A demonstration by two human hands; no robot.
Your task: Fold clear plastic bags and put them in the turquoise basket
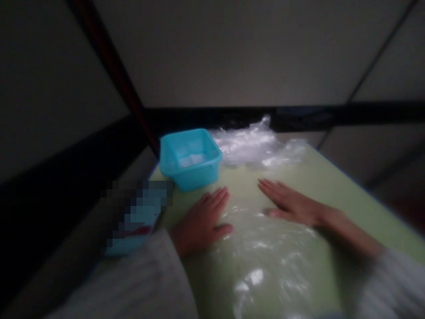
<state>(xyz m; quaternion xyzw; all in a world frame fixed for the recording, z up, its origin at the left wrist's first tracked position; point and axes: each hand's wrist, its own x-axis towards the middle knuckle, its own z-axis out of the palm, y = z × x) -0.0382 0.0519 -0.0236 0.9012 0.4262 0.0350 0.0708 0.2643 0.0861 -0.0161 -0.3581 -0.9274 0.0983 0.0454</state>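
Note:
A clear plastic bag [265, 252] lies spread over the yellow-green tabletop [345, 190], wrinkled and shiny near the front. My left hand [206, 221] rests palm down at the bag's left edge, fingers stretched out and thumb apart. On the opposite side my right hand [295, 204] lies flat at the bag's upper right, its fingers pointing left. Neither hand grips anything. Just beyond my left hand stands a turquoise plastic basin [199, 177] with something whitish inside, too blurred to name.
A crumpled heap of clear plastic [255, 144] sits at the table's far end, right of the basin. At the left edge is a pixelated light-blue item [146, 208] of unclear kind. Pale panels [232, 53] rise behind the table.

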